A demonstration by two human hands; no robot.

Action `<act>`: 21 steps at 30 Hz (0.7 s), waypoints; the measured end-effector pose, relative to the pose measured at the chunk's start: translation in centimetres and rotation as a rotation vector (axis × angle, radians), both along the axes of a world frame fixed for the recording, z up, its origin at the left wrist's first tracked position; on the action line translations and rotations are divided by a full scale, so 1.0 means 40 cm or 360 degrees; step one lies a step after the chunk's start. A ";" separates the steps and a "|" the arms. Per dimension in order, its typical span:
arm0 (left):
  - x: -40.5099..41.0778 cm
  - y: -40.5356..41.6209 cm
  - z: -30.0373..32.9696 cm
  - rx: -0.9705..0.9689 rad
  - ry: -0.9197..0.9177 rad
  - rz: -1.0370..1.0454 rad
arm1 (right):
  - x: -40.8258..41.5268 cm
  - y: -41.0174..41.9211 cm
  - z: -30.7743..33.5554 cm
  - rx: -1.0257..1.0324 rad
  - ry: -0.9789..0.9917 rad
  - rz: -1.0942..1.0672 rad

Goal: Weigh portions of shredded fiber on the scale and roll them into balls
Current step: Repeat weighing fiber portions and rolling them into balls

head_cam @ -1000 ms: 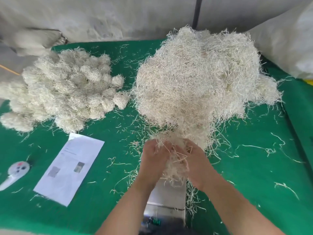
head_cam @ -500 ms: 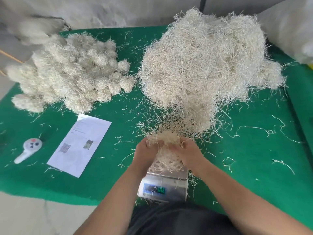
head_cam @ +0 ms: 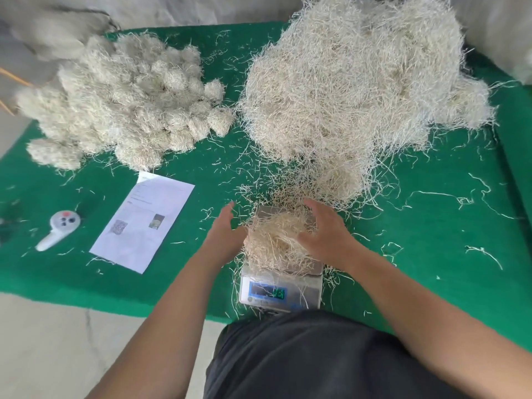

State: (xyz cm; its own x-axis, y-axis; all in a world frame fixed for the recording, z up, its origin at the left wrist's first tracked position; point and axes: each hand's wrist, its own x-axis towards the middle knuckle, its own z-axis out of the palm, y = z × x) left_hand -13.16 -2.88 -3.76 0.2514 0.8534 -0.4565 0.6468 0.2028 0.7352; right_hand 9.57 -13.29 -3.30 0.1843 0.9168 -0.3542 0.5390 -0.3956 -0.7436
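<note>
Pale fiber portion sits on scale at near table edge. Left hand released beside it; right hand apparently rests open against it, biasing the reading. Overhanging strands may shed; display blurred.

Person, head-camera view. Two forearms enter from the frame's 6 o'clock edge, one from 7 o'clock, one from 5 o'clock. Both are bare from the frame edge to the wrist: no sleeve, cuff, glove, watch, band or ring shows. Left hand: bare, no covering, nails too small to tell. Right hand: bare likewise. Dark garment: charcoal to near-black cloth with a matt, soft look, lying in shallow folds at 6 o'clock between the forearms; no print, seam, button or pocket can be made out on it.
</note>
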 end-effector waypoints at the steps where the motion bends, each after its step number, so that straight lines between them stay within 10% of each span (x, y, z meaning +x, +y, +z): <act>1: -0.022 0.002 0.009 -0.0028 0.0034 -0.0116 | -0.001 -0.004 0.007 0.0029 -0.0023 0.0053; 7: -0.033 -0.069 0.005 -0.0085 0.0296 -0.0705 | -0.024 -0.026 0.013 0.0049 -0.0335 0.0396; 21: 0.037 -0.055 0.058 0.0655 0.0104 -0.0274 | -0.044 -0.046 0.005 0.0256 -0.0803 0.0332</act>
State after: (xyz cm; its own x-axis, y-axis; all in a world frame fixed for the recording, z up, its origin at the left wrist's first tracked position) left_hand -11.67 -5.09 -1.42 0.3877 0.9155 -0.1077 0.6931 -0.2125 0.6888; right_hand 7.81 -15.12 -3.10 0.1035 0.9871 -0.1224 0.8976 -0.1457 -0.4160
